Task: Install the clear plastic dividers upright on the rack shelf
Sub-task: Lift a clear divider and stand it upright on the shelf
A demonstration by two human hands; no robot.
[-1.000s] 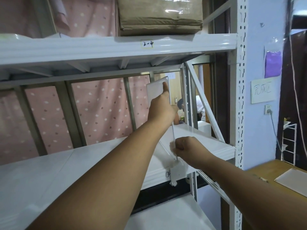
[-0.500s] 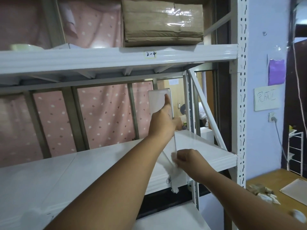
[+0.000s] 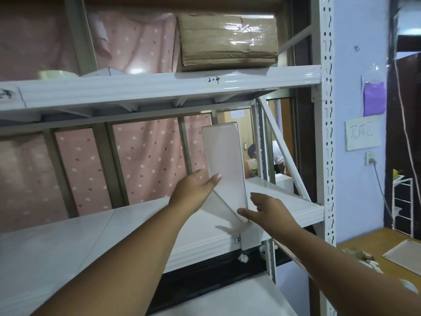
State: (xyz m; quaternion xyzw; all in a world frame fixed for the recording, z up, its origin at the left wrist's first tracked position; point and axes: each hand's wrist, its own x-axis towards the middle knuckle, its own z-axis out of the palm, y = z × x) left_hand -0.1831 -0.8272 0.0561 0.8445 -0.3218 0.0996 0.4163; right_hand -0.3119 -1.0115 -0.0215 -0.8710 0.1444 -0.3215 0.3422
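Clear divider (image 3: pixel 224 163) standing upright on the white shelf (image 3: pixel 141 226), between both hands. Left hand (image 3: pixel 193 192) open, fingertip against its left face; right hand (image 3: pixel 266 209) open just right of its lower edge, fingers spread.

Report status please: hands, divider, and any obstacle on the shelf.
Both hands open, left hand and right hand flanking the divider. Divider upright on the shelf, clipped over front edge. No obstacle seen.
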